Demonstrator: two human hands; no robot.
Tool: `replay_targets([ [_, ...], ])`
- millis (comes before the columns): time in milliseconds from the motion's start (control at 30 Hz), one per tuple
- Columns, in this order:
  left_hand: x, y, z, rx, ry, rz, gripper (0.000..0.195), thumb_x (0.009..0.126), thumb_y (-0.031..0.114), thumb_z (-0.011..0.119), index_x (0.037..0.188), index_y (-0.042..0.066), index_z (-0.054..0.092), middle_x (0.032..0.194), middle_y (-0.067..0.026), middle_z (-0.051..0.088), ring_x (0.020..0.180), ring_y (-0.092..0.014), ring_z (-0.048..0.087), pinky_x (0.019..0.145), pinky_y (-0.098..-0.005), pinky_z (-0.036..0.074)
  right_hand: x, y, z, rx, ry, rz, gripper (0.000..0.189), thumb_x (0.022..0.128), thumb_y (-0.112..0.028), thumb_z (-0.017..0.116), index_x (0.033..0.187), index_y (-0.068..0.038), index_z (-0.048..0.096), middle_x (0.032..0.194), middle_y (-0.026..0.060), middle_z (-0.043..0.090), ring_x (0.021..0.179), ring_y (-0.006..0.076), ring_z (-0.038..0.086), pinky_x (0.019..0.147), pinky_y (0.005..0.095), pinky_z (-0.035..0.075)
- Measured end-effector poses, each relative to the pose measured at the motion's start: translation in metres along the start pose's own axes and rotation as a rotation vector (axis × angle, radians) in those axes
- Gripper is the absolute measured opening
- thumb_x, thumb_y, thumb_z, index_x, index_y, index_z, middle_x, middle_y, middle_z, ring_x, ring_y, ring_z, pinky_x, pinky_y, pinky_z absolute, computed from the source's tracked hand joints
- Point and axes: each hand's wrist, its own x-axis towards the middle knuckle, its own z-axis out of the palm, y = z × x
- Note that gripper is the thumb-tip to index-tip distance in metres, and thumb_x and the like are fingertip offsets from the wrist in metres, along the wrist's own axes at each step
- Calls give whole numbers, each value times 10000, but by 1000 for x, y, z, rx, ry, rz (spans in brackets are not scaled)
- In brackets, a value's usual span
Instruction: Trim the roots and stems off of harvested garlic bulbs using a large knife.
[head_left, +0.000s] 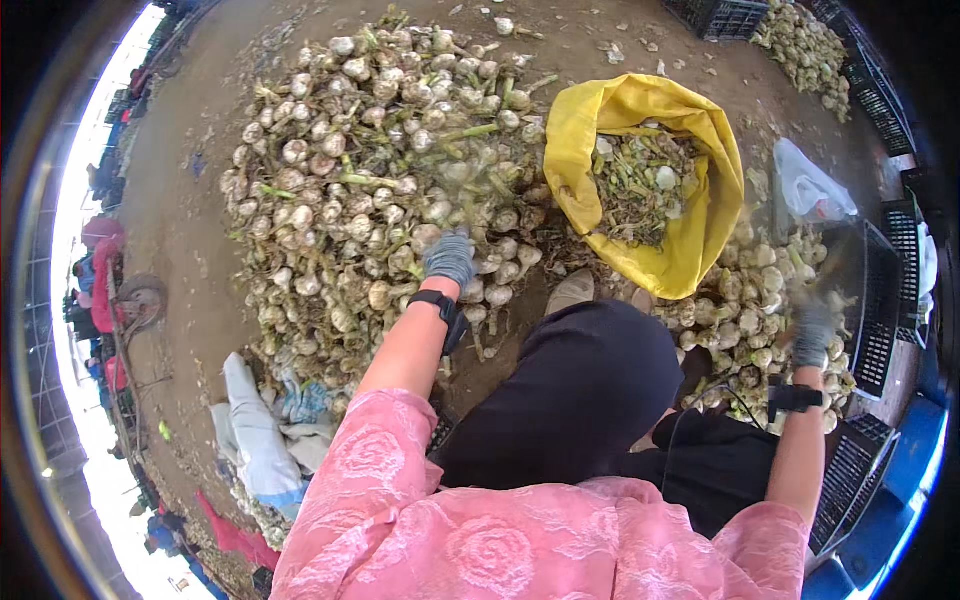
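My left hand (450, 259), in a grey knit glove, reaches into a wide heap of garlic bulbs (322, 195) with stems and roots on. Its fingers touch bulbs at the heap's near right edge; whether they grip one is hidden by the back of the hand. Over on the right, my gloved right hand (814, 330) is motion-blurred above a second pile of garlic (750, 315), whose bulbs look paler and trimmed. A blurred dark shape shows by its fingers, too unclear to name. Between the piles stands a yellow sack (574, 142), its rim rolled down, holding cut stems and scraps (637, 180).
Black plastic crates (874, 315) line the right side, and another crate (724, 19) stands at the top near more garlic (802, 56). A clear plastic bag (810, 184) lies beyond the sack. White sacks (255, 427) lie lower left. A wheeled cart (139, 304) is farther left.
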Motion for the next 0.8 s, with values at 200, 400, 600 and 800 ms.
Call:
replay_targets([
  [200, 11, -27, -5, -285, 11, 44, 675, 603, 335, 801, 1139, 37, 518, 1038, -180, 605, 960, -314, 585, 840, -386, 477, 6, -164, -128, 1464, 136, 157, 155, 744, -116, 697, 847, -57, 596, 723, 17, 609, 652, 113, 551, 612, 248, 464],
  [400, -31, 4, -59, -1374, -257, 452, 754, 681, 146, 793, 1297, 34, 374, 1147, -63, 552, 1022, -170, 536, 911, -300, 439, 32, -255, -182, 1506, -97, 40, 157, 734, -66, 680, 854, -58, 579, 773, 60, 584, 711, 160, 556, 631, 292, 460],
  [600, -15, 86, -78, -1975, -848, 624, 447, 892, 107, 515, 1319, 73, 390, 1296, -78, 475, 1140, -195, 502, 987, -355, 405, 51, -273, -227, 950, 148, -444, 131, 717, -177, 608, 803, -87, 565, 731, 111, 553, 659, 304, 593, 576, 411, 468],
  [800, 0, 136, -62, -2130, -1079, 673, 341, 971, 251, 378, 1246, 67, 462, 1186, -64, 551, 1046, -192, 553, 934, -335, 449, 60, -246, -227, 762, 114, -382, 159, 726, -186, 606, 837, -79, 568, 778, 119, 564, 680, 292, 607, 579, 405, 472],
])
